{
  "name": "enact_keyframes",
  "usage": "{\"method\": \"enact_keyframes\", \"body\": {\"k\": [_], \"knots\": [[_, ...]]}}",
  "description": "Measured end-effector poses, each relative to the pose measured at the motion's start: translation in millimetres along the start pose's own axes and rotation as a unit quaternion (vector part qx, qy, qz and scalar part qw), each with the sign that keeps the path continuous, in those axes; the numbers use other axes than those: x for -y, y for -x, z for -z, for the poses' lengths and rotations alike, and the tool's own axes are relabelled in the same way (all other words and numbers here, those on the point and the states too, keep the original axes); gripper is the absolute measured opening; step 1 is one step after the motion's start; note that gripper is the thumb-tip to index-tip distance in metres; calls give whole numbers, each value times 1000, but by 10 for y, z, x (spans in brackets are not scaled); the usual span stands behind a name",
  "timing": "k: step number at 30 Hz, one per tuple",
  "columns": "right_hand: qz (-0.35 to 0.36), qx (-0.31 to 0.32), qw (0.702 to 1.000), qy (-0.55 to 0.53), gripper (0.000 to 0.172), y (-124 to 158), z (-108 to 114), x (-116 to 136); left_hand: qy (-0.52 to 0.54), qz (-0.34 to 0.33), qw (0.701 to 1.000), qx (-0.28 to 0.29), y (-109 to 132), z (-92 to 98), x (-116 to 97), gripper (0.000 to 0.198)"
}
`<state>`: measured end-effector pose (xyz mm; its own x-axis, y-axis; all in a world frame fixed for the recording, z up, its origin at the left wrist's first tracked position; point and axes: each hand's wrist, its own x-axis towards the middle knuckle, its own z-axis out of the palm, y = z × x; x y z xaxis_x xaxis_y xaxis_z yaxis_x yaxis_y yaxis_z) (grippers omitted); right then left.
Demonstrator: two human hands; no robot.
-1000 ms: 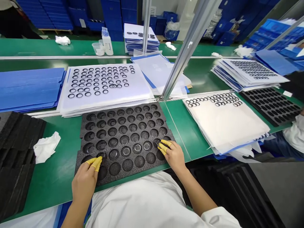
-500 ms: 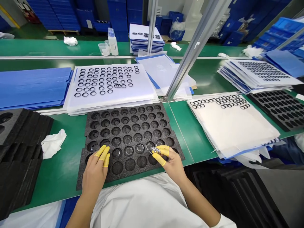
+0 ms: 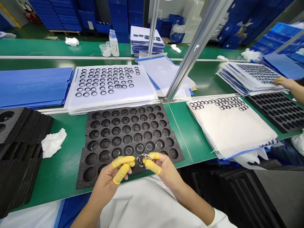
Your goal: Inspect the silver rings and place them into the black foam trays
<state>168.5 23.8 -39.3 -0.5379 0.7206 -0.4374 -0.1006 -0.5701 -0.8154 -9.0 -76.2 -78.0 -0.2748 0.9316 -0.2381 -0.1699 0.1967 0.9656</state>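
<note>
- Here, a clear round ring [image 3: 142, 160] lies face-up, slightly tilted, with no long axis, pinched at its rim by the right hand [image 3: 166, 171] and held by the left hand's [image 3: 108, 177] fingertips.
- Just beyond the hands, a black foam tray [image 3: 128, 126] with round pockets sits on a green workbench [image 3: 63, 177].
- Past the tray lies a stack of white sheets [image 3: 106, 82] bearing black rings.

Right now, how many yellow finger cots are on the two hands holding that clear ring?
4: two finger cots on the left hand, two on the right hand; others may be hidden.
</note>
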Motion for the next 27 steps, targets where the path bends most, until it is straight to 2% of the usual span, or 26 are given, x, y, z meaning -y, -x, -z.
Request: {"method": "enact_keyframes", "body": {"k": [2,7,12,16,19,27], "knots": [[-2,7,1000,2,42,-12,-34,-2,93,69,993,28,-42,-130,-131,38],[-3,3,1000,-5,47,-25,-38,-40,192,155,969,6,-137,-289,-302,50],[-1,22,999,-34,53,3,1,-69,275,217,933,82,-117,-313,-330,49],[-38,50,995,-83,50,36,17,-56,376,242,889,101,-104,-294,-300,40],[-48,50,993,-97,46,56,16,-50,411,246,871,109,-93,-288,-282,35],[-36,58,994,-83,47,87,-7,-64,404,230,878,111,-72,-337,-269,32]]}}
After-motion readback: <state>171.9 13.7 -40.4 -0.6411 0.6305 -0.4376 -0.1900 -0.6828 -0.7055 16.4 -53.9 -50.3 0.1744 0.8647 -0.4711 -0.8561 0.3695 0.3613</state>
